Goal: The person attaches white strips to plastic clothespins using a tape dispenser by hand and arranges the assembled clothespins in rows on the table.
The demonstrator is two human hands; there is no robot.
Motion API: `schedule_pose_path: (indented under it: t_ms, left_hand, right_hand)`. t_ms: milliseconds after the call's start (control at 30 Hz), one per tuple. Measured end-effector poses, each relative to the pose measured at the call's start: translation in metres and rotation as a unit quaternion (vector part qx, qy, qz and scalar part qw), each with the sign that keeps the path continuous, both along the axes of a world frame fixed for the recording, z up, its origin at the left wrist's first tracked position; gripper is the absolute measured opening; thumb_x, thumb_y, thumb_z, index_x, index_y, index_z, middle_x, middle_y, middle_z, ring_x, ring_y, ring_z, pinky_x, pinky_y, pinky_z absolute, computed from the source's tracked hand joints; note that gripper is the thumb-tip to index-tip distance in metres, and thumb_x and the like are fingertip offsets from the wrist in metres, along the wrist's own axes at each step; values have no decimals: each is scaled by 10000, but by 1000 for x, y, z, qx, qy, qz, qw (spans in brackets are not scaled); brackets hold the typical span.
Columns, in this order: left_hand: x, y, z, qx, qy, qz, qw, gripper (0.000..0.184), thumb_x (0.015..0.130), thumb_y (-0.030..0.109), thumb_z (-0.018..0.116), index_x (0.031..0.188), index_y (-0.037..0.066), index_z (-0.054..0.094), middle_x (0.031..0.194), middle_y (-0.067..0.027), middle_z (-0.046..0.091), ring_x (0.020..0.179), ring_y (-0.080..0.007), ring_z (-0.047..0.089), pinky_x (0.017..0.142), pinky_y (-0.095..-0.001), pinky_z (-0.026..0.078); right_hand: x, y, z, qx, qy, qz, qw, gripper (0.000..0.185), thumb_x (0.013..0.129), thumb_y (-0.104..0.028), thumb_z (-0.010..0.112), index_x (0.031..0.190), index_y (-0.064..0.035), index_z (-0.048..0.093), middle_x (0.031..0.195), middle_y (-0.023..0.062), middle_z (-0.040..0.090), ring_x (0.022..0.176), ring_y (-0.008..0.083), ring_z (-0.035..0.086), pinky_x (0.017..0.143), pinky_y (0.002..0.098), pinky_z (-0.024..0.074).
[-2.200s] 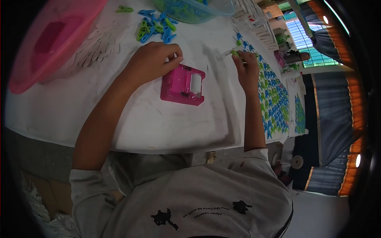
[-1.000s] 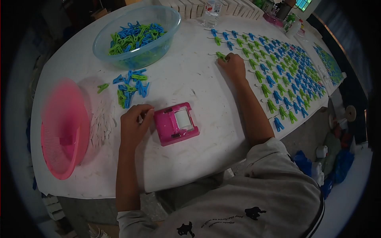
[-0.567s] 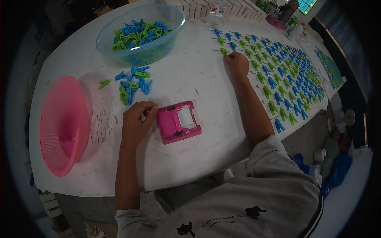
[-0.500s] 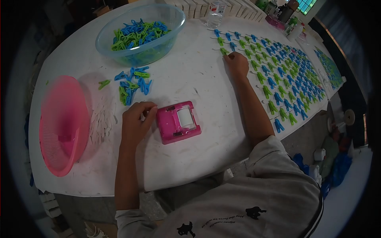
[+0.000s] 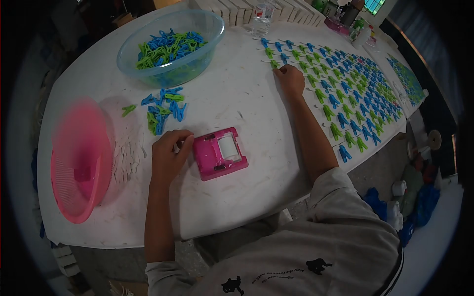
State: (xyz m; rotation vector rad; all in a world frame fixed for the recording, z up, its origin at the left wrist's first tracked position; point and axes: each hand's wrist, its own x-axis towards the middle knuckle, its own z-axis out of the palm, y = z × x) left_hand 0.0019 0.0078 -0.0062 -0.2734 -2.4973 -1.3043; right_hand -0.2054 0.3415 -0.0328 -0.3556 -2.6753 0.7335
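Observation:
My right hand (image 5: 291,83) is closed at the near left end of the rows of clothespins (image 5: 343,93). Its fingertips pinch the lower end of a green clothespin (image 5: 274,64), and the fingers partly cover that end. My left hand (image 5: 169,154) hovers beside a pink tape dispenser (image 5: 207,153) that carries a white roll (image 5: 228,148). Thumb and forefinger come together by the dispenser's left corner; what they hold, if anything, cannot be made out. A small pile of blue and green clothespins (image 5: 163,109) lies beyond the left hand.
A clear blue basin (image 5: 131,66) full of clothespins stands at the back left. A pink basket (image 5: 101,163) lies tilted at the left, beside scattered whitish strips (image 5: 126,158). At the back are a plastic bottle (image 5: 261,19) and a row of white boxes (image 5: 237,12).
The whole view has shifted slightly. Both hands keep nearly the same places and closed shapes, the right at the green clothespin, the left beside the dispenser.

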Motion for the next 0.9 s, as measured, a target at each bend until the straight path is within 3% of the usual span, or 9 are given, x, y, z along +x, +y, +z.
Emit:
schedule_pose_path:
  t_ms: [600, 900]
  left_hand:
    - [2, -2, 7, -20, 1, 4, 1000, 103, 842, 97, 683, 917, 28, 669, 761, -70, 634, 640, -150, 565, 577, -272, 454]
    - [0, -54, 14, -52, 84, 133, 986, 107, 841, 108, 688, 906, 27, 661, 812, -64, 661, 637, -164, 568, 577, -281, 462]
  right_hand:
    - [-2, -1, 1, -5, -5, -11, 1000, 323, 804, -376, 702, 946, -87, 731, 904, 93, 715, 825, 265, 668, 744, 376, 515]
    - [4, -8, 3, 45, 22, -3, 999, 346, 819, -372, 673, 976, -69, 729, 940, 123, 713, 865, 302, 674, 807, 399, 511]
